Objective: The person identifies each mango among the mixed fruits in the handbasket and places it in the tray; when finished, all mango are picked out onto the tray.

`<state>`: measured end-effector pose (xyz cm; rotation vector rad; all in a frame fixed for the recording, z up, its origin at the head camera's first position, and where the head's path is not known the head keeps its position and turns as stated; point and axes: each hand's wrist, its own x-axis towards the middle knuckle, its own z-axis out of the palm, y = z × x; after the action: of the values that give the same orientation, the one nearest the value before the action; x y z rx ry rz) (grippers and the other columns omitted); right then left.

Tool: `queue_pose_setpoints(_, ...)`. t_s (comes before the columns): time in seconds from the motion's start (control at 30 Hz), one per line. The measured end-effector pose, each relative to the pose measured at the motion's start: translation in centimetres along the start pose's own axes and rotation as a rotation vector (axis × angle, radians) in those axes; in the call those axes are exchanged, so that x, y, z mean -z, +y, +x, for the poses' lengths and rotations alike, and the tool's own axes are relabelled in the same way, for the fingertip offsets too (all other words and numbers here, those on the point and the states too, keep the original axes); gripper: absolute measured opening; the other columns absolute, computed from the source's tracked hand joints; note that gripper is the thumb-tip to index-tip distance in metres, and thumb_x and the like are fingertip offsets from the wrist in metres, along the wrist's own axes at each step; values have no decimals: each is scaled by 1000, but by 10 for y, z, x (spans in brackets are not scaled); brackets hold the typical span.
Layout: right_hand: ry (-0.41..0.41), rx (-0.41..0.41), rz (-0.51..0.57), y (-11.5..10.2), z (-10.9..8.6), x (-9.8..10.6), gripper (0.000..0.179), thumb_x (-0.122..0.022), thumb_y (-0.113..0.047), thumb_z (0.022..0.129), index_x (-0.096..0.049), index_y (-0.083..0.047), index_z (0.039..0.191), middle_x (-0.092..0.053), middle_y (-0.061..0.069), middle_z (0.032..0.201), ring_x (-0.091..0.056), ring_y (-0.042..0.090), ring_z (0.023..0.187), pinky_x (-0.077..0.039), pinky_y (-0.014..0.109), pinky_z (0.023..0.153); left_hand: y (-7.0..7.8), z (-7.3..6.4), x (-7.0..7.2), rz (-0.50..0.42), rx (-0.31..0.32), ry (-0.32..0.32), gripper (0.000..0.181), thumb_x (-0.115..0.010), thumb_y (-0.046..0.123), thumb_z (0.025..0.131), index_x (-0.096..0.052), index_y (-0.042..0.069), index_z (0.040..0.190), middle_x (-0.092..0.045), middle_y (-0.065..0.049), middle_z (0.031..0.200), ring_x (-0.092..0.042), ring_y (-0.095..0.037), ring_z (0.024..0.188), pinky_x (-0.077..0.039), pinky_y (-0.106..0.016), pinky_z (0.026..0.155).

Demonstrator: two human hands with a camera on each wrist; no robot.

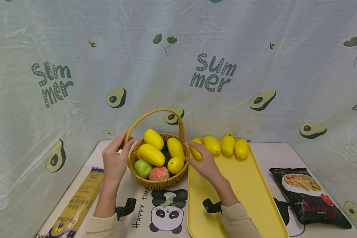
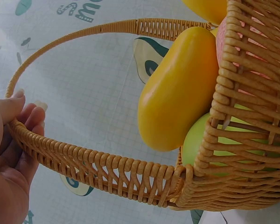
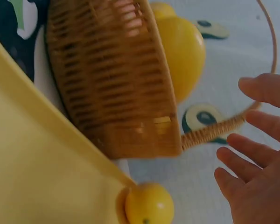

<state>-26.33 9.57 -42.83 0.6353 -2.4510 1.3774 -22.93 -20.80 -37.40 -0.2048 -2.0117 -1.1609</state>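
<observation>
A wicker basket (image 1: 154, 185) with a tall arched handle (image 1: 148, 114) holds several yellow mangoes (image 1: 151, 154), a green apple (image 1: 143, 168), a peach (image 1: 159, 173) and a lemon (image 1: 176, 165); a dark green thing among them is mostly hidden. My left hand (image 1: 116, 158) grips the handle on its left side, thumb and fingers around it in the left wrist view. Beside the basket's right rim is my right hand (image 1: 206, 163). In the right wrist view its fingers (image 3: 252, 151) are spread and relaxed, holding nothing, close to the handle's other side.
A yellow tray (image 1: 241, 191) lies right of the basket, with several more mangoes (image 1: 227, 145) along its far edge. Far left is a long yellow packet (image 1: 78, 201); a black food packet (image 1: 309, 195) lies far right. A printed curtain (image 1: 178, 66) rises behind.
</observation>
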Motion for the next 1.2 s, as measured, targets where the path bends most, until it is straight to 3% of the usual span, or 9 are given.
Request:
queue_pose_setpoints(0.17, -104, 12, -9, -16, -4, -22, 59, -76, -25, 88, -55, -15, 142, -52, 4, 148, -43, 27, 143, -36, 49, 117, 0, -1, 0, 8, 3, 0, 39, -68, 14, 94, -65, 15, 133, -74, -10, 105, -56, 1, 86, -44, -5, 73)
queue_pose_setpoints(0.4, -200, 21, -137, -27, -9, -48, 60, -76, -26, 88, -53, -16, 142, -51, 4, 147, -51, 25, 133, -44, 44, 111, 1, -1, 1, 11, 7, 0, 39, -68, 14, 94, -65, 14, 133, -74, -10, 105, -56, 2, 86, -45, -4, 74)
queue_pose_setpoints(0.67, -161, 0, -209, -23, -10, -55, 60, -78, -27, 85, -56, -17, 140, -54, 3, 143, -56, 23, 126, -48, 44, 106, 2, 0, 1, 7, 0, -1, 39, -68, 15, 94, -65, 14, 133, -74, -10, 104, -56, 1, 85, -44, -5, 72)
queue_pose_setpoints(1.2, -89, 23, -137, -16, -7, -50, 52, -79, -27, 81, -64, -13, 129, -64, 4, 128, -60, 20, 113, -53, 41, 96, -1, 0, 0, 5, -6, -1, 39, -68, 14, 94, -65, 14, 133, -75, -10, 104, -57, 3, 86, -45, -4, 74)
